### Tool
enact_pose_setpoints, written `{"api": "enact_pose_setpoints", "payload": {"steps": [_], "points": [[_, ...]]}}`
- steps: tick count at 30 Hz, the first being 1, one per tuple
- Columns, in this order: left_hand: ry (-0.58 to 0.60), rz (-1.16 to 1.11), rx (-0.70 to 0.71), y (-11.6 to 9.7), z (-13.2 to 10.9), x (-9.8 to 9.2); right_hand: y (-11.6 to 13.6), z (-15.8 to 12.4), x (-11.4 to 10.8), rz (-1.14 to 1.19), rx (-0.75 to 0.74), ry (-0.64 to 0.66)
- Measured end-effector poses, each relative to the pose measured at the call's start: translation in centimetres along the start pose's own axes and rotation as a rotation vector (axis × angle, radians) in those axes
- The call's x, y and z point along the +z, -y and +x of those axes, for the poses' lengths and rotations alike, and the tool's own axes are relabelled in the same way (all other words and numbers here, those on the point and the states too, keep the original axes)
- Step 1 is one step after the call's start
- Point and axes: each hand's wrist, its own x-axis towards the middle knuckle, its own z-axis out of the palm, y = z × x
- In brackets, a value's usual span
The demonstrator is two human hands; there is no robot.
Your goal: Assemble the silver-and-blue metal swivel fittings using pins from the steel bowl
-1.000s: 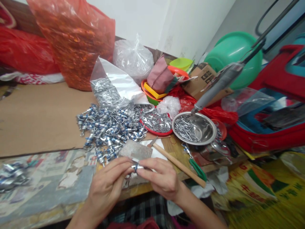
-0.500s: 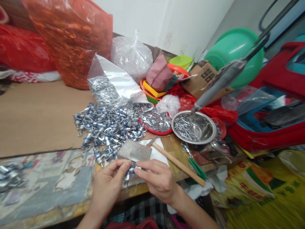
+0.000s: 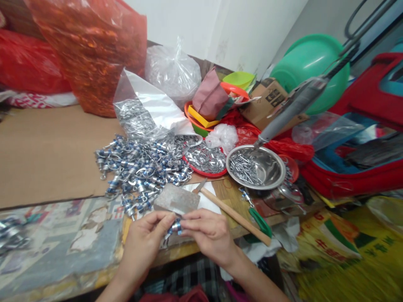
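Note:
Between my two hands is a small blue-and-silver metal fitting (image 3: 175, 227), just in front of the grey metal block (image 3: 178, 199). My left hand (image 3: 146, 237) pinches its left end with thumb and forefinger. At the other end, the closed fingers of my right hand (image 3: 210, 235) grip it. My fingertips hide parts of the fitting. A heap of similar fittings (image 3: 141, 167), some with hooks or rings, lies behind my left hand. A hammer with a wooden handle (image 3: 236, 216) lies right of the block.
A steel bowl (image 3: 274, 180) of small metal pins and a red dish (image 3: 217, 173) of small metal strips stand behind. A clear bag (image 3: 135, 119) leans over the heap. A grey-handled tool (image 3: 280, 115) slants above the bowl. More fittings (image 3: 12, 235) lie far left.
My right fingers have shifted slightly on the fitting, and more of its blue-and-silver body shows. The view has drifted slightly; the other things lie as before.

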Motion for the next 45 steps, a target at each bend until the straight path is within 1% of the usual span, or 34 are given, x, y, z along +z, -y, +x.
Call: {"api": "enact_pose_setpoints", "payload": {"steps": [4, 6, 8, 9, 11, 13, 14, 15, 16, 18, 20, 22, 25, 29, 31, 33, 35, 38, 40, 41, 42, 44, 45], "points": [[0.006, -0.116, -0.094, 0.2, -0.2, 0.5, -0.2, -0.1, -0.1, 0.053, 0.168, 0.013], [0.027, -0.245, -0.153, 0.3, -0.4, 0.6, 0.1, -0.2, -0.1, 0.066, 0.231, 0.015], [0.051, -0.387, -0.195, 0.6, -0.5, 0.7, 0.3, 0.0, -0.3, 0.052, 0.253, 0.033], [0.055, -0.437, -0.202, 0.8, -0.6, 0.7, 0.3, 0.4, -0.5, 0.036, 0.247, 0.080], [0.035, -0.478, -0.190, 1.2, -0.5, 0.8, -0.3, 1.8, -1.3, -0.048, 0.213, 0.241], [0.008, -0.486, -0.172, 1.4, -0.3, 1.0, -2.0, 4.3, -2.7, -0.310, 0.199, 0.359], [0.003, -0.491, -0.158, 1.5, -0.2, 1.1, -3.2, 5.7, -3.5, -0.529, 0.222, 0.314], [0.008, -0.496, -0.148, 1.5, -0.2, 1.2, -4.7, 7.2, -4.3, -0.809, 0.284, 0.239], [0.017, -0.500, -0.142, 1.4, -0.1, 1.3, -6.2, 8.6, -5.0, -0.902, 0.328, 0.214], [0.029, -0.509, -0.138, 1.2, -0.1, 1.4, -9.3, 11.0, -6.1, -0.994, 0.388, 0.232], [0.029, -0.521, -0.149, 1.0, -0.1, 1.5, -11.7, 12.3, -6.4, -1.033, 0.424, 0.278], [0.022, -0.532, -0.158, 0.8, -0.1, 1.5, -13.1, 12.8, -6.2, -1.053, 0.433, 0.304], [0.015, -0.551, -0.155, 0.6, -0.1, 1.5, -13.8, 12.8, -6.1, -1.038, 0.417, 0.281], [-0.011, -0.579, -0.155, 0.4, 0.1, 1.5, -13.3, 12.4, -6.7, -0.939, 0.378, 0.187], [-0.029, -0.576, -0.162, 0.6, 0.3, 1.4, -12.5, 12.0, -6.7, -0.859, 0.350, 0.162], [-0.053, -0.558, -0.163, 1.0, 0.5, 1.3, -11.1, 11.2, -6.3, -0.773, 0.324, 0.169], [-0.079, -0.534, -0.158, 1.3, 0.6, 1.2, -9.0, 10.2, -5.5, -0.677, 0.308, 0.228], [-0.092, -0.513, -0.151, 1.4, 0.7, 1.1, -5.3, 8.3, -3.8, -0.350, 0.290, 0.448], [-0.085, -0.518, -0.148, 1.3, 0.8, 1.1, -3.2, 7.2, -2.7, -0.141, 0.246, 0.561], [-0.082, -0.523, -0.145, 1.3, 0.8, 1.1, -2.3, 6.8, -2.2, -0.094, 0.220, 0.580], [-0.081, -0.529, -0.141, 1.2, 0.8, 1.2, -1.7, 6.4, -1.8, -0.101, 0.189, 0.570], [-0.080, -0.542, -0.130, 1.0, 0.8, 1.2, -1.0, 5.9, -1.2, -0.157, 0.106, 0.501], [-0.080, -0.548, -0.129, 1.0, 0.8, 1.3, -1.0, 5.6, -0.9, -0.179, 0.042, 0.454]]}}
